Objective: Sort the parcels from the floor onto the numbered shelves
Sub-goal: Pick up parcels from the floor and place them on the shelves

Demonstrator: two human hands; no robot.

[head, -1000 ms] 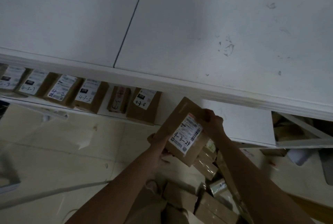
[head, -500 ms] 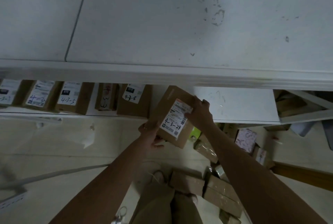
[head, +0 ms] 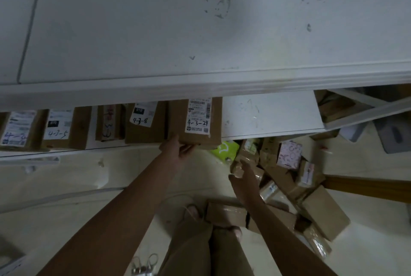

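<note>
A brown cardboard parcel (head: 195, 124) with a white label marked 4-3-24 stands on the white shelf (head: 266, 118), right of the parcel marked 4-3-8 (head: 144, 124). My left hand (head: 175, 151) grips its lower front edge from below. My right hand (head: 242, 173) is off the parcel, lower and to the right, fingers apart, holding nothing, above the pile of parcels on the floor (head: 289, 189).
More labelled parcels (head: 57, 129) line the shelf to the left. A wide white shelf board (head: 200, 31) overhangs above. A green packet (head: 224, 149), a pink patterned box (head: 290, 153) and several brown boxes lie on the floor around my feet. A wooden strip (head: 367, 189) lies at right.
The parcel went from held in both hands in front of the shelf to standing on the shelf. My right hand let go and dropped toward the floor pile.
</note>
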